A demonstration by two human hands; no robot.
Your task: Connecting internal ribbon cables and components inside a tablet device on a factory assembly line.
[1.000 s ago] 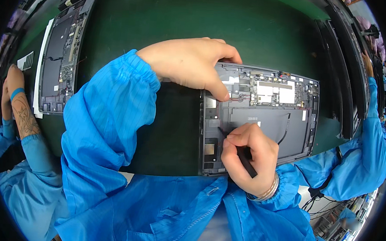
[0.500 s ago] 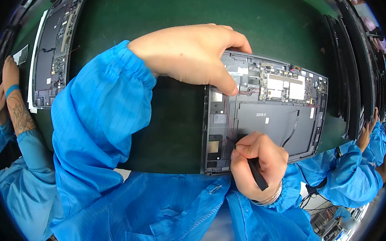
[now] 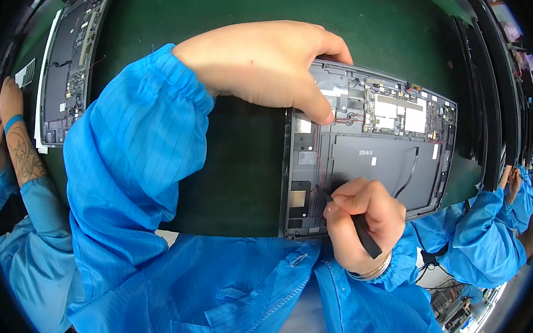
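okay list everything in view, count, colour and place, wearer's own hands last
Opened device: 1, dark grey, right of centre
Ribbon cable: 1, black, on opened device
Wires: several, red, on opened device
Slim tool: 1, black, over opened device
Second device: 1, dark grey, left
Sheet: 1, white, beside second device
Dark panels: several, black, right side
Table: 1, green, beneath devices
Co-worker's hands: 2, one with blue wristband, far left
Another person's hand: at least 1, blue sleeve, far right
Left hand: 1, blue cuff, opened device's upper left corner
Right hand: 1, blue cuff, holding slim tool
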